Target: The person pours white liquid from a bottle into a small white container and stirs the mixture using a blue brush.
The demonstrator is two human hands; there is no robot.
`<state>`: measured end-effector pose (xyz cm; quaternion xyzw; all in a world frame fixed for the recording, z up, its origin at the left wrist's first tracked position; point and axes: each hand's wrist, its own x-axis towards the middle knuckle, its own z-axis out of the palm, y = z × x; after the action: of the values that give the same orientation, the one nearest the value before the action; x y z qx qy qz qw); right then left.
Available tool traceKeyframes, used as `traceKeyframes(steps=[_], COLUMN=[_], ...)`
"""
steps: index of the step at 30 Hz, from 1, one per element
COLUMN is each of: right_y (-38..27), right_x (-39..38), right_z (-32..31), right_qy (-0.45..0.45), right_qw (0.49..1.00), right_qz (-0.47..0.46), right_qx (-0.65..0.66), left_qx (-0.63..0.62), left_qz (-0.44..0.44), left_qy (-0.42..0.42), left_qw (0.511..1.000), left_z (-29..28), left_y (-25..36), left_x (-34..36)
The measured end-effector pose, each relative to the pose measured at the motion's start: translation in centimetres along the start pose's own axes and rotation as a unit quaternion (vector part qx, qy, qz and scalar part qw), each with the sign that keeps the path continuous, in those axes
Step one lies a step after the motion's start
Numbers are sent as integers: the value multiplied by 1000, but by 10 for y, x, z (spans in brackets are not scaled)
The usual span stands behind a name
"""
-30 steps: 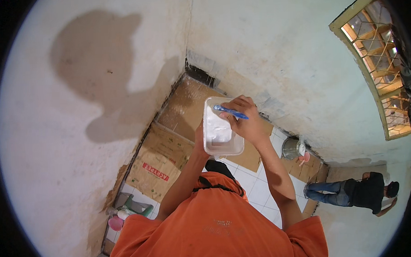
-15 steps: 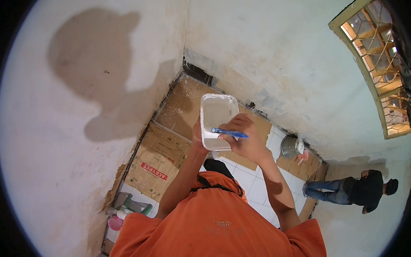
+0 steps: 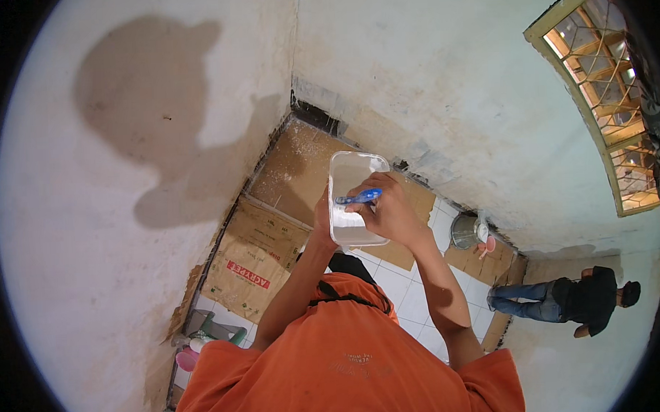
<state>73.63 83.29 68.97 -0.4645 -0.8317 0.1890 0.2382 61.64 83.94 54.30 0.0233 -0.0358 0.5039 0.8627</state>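
Note:
My left hand (image 3: 322, 219) grips a clear plastic tub (image 3: 341, 164) by its left side, and most of its fingers are hidden behind the wall. White material, seemingly paint, lies in the bottom of the tub. Closed around a blue-handled paintbrush (image 3: 370, 196), my right hand (image 3: 391, 215) is over the tub's right side. The brush's head points left, down into the tub.
Cardboard sheets (image 3: 237, 256) cover part of the white tiled floor (image 3: 402, 294). A metal bucket (image 3: 463, 232) stands by the stained right wall (image 3: 413, 79). A person (image 3: 588, 299) in dark clothes stands at far right, below a grilled window (image 3: 602, 102). A pink container (image 3: 186, 358) sits at lower left.
The tub and both hands have shifted slightly right. My right hand has moved further over the tub, and the brush has turned, its handle end now tilted upward.

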Motion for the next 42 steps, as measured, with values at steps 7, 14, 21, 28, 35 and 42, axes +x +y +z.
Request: traceKeyframes(steps=[7,14,21,28,35,42], right_y=[12,2,9,-4,-13,-17], right_x=[16,30,22,5,-3,-1], right_z=[7,-5,3,-1,-17,-21], right_qy=[45,75,47,-33,-75,-113], right_qw=[998,997,996,999,995,990], right_qz=[-13,-3,-38,-30,-54,-62], right_qx=[-40,-36,-72,-9,40,49], left_qx=[8,21,43,-4,26,1], left_qz=[3,23,15,3,-1,-24], left_qy=[-15,21,86,30,37,-75], left_qw=[1000,999,995,1000,999,997], left_z=[-1,-2,24,13,3,26], left_y=[1,2,7,10,11,13], left_x=[-10,-17,-7,-4,-10,-4])
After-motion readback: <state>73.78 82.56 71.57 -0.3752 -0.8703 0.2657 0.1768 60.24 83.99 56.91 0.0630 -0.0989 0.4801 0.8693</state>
